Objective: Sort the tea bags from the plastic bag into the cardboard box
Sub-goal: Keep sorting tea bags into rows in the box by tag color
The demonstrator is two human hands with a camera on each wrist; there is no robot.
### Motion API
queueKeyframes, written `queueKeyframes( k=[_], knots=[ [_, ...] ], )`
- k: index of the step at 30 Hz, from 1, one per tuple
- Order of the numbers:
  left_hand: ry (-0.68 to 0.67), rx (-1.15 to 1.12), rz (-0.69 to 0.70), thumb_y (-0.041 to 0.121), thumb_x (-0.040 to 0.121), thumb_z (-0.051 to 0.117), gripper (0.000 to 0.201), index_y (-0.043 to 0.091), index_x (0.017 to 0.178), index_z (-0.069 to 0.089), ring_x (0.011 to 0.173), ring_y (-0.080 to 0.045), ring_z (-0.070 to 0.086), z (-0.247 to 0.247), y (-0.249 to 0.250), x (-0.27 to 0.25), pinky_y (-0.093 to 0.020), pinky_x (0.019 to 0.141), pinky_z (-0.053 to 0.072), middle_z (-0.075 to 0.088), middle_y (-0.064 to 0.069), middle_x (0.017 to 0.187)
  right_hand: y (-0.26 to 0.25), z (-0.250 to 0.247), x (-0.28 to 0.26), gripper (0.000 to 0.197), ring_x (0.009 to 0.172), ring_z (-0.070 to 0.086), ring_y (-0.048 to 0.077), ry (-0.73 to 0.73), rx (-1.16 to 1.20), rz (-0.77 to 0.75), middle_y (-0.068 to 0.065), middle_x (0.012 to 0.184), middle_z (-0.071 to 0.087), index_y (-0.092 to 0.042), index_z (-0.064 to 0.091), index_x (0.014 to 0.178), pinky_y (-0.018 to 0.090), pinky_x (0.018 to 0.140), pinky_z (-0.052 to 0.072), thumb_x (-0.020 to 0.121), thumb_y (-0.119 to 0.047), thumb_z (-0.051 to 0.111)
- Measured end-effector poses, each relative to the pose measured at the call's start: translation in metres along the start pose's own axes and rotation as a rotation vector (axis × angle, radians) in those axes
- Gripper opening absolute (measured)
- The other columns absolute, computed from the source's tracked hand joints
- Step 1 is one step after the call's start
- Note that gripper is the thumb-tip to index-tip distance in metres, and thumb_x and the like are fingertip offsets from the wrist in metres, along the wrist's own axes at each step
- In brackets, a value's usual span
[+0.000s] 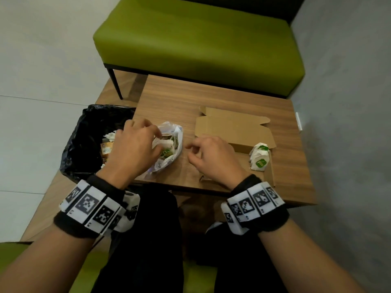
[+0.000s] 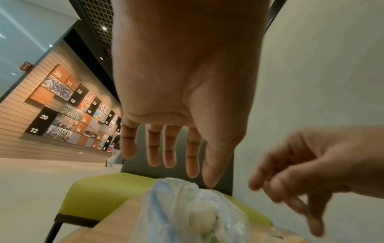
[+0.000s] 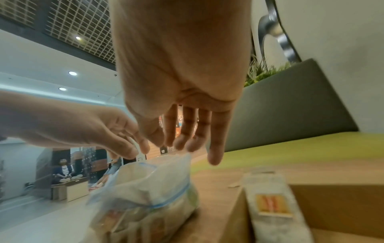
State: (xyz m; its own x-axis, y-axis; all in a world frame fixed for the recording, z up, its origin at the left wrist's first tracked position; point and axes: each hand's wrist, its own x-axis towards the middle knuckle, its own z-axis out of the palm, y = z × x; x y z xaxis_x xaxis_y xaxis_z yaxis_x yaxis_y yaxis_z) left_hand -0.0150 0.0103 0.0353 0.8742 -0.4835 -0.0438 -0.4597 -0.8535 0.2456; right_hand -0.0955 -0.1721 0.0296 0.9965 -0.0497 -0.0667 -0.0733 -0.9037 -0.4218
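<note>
A clear plastic bag (image 1: 169, 144) of tea bags lies on the wooden table (image 1: 211, 96), mouth towards me. My left hand (image 1: 155, 141) hovers over the mouth with straight fingers, the thumb tip close to the rim, holding nothing; in the left wrist view the left hand (image 2: 193, 171) hangs just above the bag (image 2: 187, 213). My right hand (image 1: 190, 154) is empty and loosely curled, between the bag and the open cardboard box (image 1: 232, 130). A row of white tea bags (image 1: 260, 157) with green tags stands at the box's right end. One wrapped tea bag (image 3: 270, 205) shows in the box (image 3: 332, 205).
A bin lined with a black bag (image 1: 84, 140) holding rubbish stands at the table's left edge. A green bench (image 1: 198, 43) sits beyond the table, and a grey wall (image 1: 349, 102) runs along the right. My legs are under the near edge.
</note>
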Motion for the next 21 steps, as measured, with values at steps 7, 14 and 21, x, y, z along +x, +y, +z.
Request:
queueKeyframes(
  k=[7,14,21],
  knots=[
    [-0.028,-0.033,-0.074,0.034,0.087,0.065,0.033,0.019,0.116,0.059,0.118,-0.028,0.052,0.026,-0.011,-0.004,-0.047,0.092,0.043,0.058,-0.003,0.124,-0.028,0.03,0.036,0.034,0.118,0.039,0.021,0.124,-0.03,0.089,0.002,0.124,0.044,-0.023,0.066,0.121,0.034,0.084,0.05,0.091,-0.04,0.064],
    [-0.022,-0.052,-0.097,0.034,0.087,0.065,0.03,0.021,0.113,0.059,0.115,-0.027,0.052,0.03,-0.015,-0.005,-0.048,0.089,0.047,0.057,-0.002,0.123,-0.031,0.044,0.045,0.025,0.129,0.035,0.028,0.048,-0.117,0.137,0.008,0.136,0.042,-0.023,0.072,0.11,0.046,0.099,0.044,0.092,-0.038,0.064],
    [-0.044,-0.077,-0.101,0.035,0.086,0.066,0.032,0.021,0.114,0.06,0.118,-0.027,0.05,0.023,-0.015,-0.009,-0.048,0.091,0.045,0.055,-0.001,0.127,-0.02,0.008,0.036,0.016,0.105,0.056,0.016,0.183,0.196,0.113,-0.003,0.11,0.064,-0.021,0.071,0.096,0.035,0.086,0.049,0.093,-0.035,0.064]
  ],
)
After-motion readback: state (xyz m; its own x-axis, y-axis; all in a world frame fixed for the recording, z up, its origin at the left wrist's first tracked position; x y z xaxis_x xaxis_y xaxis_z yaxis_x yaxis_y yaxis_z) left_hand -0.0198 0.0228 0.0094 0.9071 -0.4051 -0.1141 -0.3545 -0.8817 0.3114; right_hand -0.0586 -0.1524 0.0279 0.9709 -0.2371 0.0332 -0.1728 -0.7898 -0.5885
